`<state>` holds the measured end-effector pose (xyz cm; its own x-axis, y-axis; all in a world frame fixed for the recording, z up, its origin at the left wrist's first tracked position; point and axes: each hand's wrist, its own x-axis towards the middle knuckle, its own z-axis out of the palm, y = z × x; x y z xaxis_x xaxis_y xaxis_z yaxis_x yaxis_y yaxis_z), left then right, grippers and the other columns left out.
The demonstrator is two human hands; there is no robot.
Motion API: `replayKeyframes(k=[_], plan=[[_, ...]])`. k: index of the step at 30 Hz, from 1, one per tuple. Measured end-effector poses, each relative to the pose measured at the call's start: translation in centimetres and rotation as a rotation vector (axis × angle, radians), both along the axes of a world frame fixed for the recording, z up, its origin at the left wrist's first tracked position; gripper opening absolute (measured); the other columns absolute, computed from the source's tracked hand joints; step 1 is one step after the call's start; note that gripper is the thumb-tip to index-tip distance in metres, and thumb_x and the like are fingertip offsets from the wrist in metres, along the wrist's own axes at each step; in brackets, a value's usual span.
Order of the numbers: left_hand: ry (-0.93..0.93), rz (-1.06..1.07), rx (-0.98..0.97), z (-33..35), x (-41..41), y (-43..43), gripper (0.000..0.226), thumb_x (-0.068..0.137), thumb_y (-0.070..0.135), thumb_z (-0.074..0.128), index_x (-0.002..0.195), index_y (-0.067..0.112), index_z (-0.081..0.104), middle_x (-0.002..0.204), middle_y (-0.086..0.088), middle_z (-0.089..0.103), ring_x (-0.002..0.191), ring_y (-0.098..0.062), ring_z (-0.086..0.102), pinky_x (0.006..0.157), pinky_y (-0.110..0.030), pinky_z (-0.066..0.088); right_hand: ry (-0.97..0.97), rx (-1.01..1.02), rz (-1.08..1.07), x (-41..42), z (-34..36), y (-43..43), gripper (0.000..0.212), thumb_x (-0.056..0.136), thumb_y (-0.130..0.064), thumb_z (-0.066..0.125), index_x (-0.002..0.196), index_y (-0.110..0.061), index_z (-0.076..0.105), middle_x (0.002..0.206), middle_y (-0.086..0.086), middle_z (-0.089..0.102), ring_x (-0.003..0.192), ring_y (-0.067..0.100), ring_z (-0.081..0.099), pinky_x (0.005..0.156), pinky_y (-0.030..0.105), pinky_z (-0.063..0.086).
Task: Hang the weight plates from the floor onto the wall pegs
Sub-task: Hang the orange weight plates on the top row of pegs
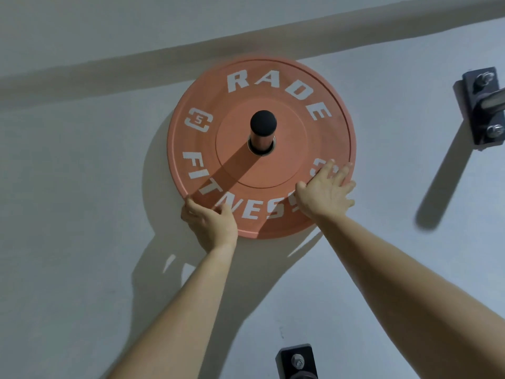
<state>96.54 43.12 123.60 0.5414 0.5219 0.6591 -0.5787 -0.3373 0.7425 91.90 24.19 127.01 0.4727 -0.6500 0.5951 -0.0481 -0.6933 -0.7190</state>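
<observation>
**Seating a bumper plate on its peg**

Reaching up from below, both bare forearms rise toward the wall. The left hand (210, 225) cups the lower left rim of the orange weight plate (191, 149), fingers curled behind the edge and thumb on the face. The right hand (323, 191) lies flat and spread against the lower right of the face, fingers splayed, pressing and not gripping.

The plate is already threaded onto a wall peg (263, 129), whose black-capped end pokes out through the centre hole; the disc sits close against the pale wall (82, 160). It looks like a rubber bumper plate: dense, stiff, matte enough not to slip, and heavy for its size. I would judge the rim the only sensible hold, low on both sides, with palms guiding it back along the peg.

Farther off, a bolted bracket (483, 105) with another peg is cut by the right edge, and a second bracket (297, 361) is clipped at the bottom edge. How far back the plate sits, whether it touches the wall, and any plates on the floor cannot be made out from here.
</observation>
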Motion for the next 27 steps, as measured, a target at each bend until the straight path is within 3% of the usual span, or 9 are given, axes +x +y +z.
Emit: replayKeyframes(k=[3,6,9,12,15,20,22,25,27], plan=[[0.071,-0.032,-0.085,0.0,-0.7,-0.5,0.076,0.086,0.024,0.068,0.145,0.017,0.021,0.142,-0.015,0.033,0.121,-0.036,0.048,0.096,-0.043,0.047,-0.005,0.112,0.082,-0.5,0.9,0.3,0.089,0.085,-0.029,0.049,0.157,-0.014,-0.002,0.162,0.017,-0.019,0.144,0.051,0.007,0.104,0.062,0.036],[0.081,-0.016,-0.073,2.2,-0.7,0.8,0.079,0.085,0.022,0.071,0.145,0.019,0.02,0.141,-0.018,0.035,0.12,-0.037,0.048,0.094,-0.045,0.047,-0.05,0.097,0.144,-1.1,1.5,-1.0,0.094,0.081,-0.022,0.052,0.157,-0.012,-0.002,0.161,0.02,-0.022,0.146,0.049,0.002,0.11,0.057,0.033],[0.093,-0.017,-0.056,5.3,-0.5,2.8,0.082,0.087,0.015,0.068,0.149,0.022,0.015,0.143,-0.02,0.036,0.124,-0.038,0.046,0.096,-0.045,0.047,-0.101,0.09,0.199,-1.8,2.4,-2.8,0.097,0.078,-0.03,0.054,0.157,-0.01,0.001,0.161,0.022,-0.018,0.144,0.048,0.022,0.112,0.051,0.036],[0.121,-0.076,-0.015,7.8,-0.3,4.3,0.085,0.088,0.023,0.072,0.15,0.029,0.014,0.142,-0.018,0.041,0.124,-0.038,0.049,0.096,-0.048,0.051,-0.15,0.145,0.282,-2.8,3.4,-4.5,0.095,0.073,-0.044,0.057,0.154,-0.014,0.017,0.161,0.021,0.006,0.127,0.046,0.049,0.104,0.052,0.046],[0.151,-0.054,0.069,8.5,-0.4,4.7,0.092,0.087,0.028,0.076,0.153,0.031,0.012,0.142,-0.019,0.041,0.126,-0.04,0.049,0.096,-0.052,0.051,-0.294,0.224,0.411,-3.6,3.8,-6.1,0.075,0.073,-0.044,0.06,0.138,-0.013,0.037,0.135,0.014,0.048,0.112,0.035,0.058,0.096,0.052,0.051],[0.181,-0.03,0.151,6.0,-0.3,4.8,0.096,0.09,0.032,0.073,0.156,0.033,0.005,0.144,-0.017,0.037,0.126,-0.04,0.049,0.094,-0.05,0.047,-0.305,0.237,0.517,-4.0,4.4,-7.0,0.061,0.074,-0.037,0.063,0.13,-0.019,0.045,0.118,0.005,0.06,0.102,0.027,0.064,0.086,0.048,0.056],[0.19,-0.052,0.14,5.3,-0.4,4.6,0.097,0.09,0.027,0.073,0.157,0.031,0.004,0.144,-0.018,0.037,0.125,-0.041,0.05,0.096,-0.051,0.047,-0.247,0.115,0.477,-3.4,4.3,-7.5,0.071,0.068,-0.036,0.066,0.134,-0.023,0.043,0.126,0.003,0.054,0.107,0.027,0.063,0.086,0.046,0.058],[0.212,-0.07,0.125,4.8,-0.4,4.3,0.1,0.089,0.02,0.074,0.158,0.028,0.003,0.143,-0.018,0.039,0.123,-0.04,0.052,0.093,-0.048,0.048,-0.11,-0.013,0.4,-3.1,3.5,-7.3,0.097,0.077,-0.029,0.071,0.156,-0.024,0.014,0.16,0.0,0.01,0.134,0.037,0.041,0.104,0.049,0.048],[0.221,-0.083,0.118,4.9,-0.4,4.2,0.101,0.089,0.018,0.075,0.158,0.028,0.001,0.143,-0.018,0.039,0.123,-0.04,0.052,0.093,-0.048,0.049,-0.057,-0.037,0.365,-2.8,3.0,-7.2,0.112,0.081,-0.031,0.076,0.159,-0.024,-0.005,0.164,0.001,-0.013,0.145,0.038,0.027,0.112,0.047,0.04]])
